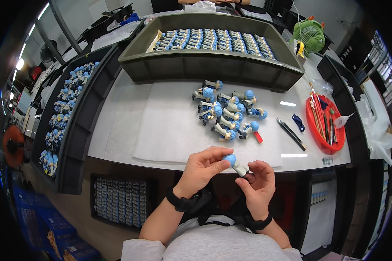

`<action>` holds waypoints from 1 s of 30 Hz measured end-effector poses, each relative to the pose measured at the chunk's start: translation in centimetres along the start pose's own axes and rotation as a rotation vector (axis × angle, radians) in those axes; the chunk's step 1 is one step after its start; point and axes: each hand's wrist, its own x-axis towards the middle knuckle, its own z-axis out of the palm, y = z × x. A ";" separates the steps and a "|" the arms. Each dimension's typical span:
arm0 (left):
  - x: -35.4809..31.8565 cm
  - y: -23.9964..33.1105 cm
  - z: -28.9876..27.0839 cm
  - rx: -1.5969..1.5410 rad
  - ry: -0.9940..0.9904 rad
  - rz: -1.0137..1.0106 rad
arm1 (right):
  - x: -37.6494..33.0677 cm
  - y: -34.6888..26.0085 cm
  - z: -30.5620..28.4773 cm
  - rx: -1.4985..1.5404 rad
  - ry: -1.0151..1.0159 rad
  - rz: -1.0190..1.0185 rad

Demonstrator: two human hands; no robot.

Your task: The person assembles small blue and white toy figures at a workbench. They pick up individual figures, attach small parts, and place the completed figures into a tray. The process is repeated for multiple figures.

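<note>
Between my two hands, just over the table's near edge, is a small figurine [240, 167] with a blue head and a pale body. My left hand [206, 165] pinches the blue head with thumb and fingers. The dark foot end is in the fingers of my right hand [258, 186], which partly hide it. Farther out on the white table [161, 108] lies a loose group of similar blue-haired figurines [231, 115]. Beside the group's near right lies a small red piece [258, 137].
A large dark bin [213, 65] holding rows of figurines stands at the back. Another bin [91, 100] flanks the left side. To the right are tweezers [291, 134], a dark blue packet [298, 122] and a red basket [324, 147] with brushes and a bottle.
</note>
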 end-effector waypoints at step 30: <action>0.8 -2.0 1.8 0.031 0.005 0.015 | 8.7 -7.4 -8.3 -0.866 -0.289 -0.192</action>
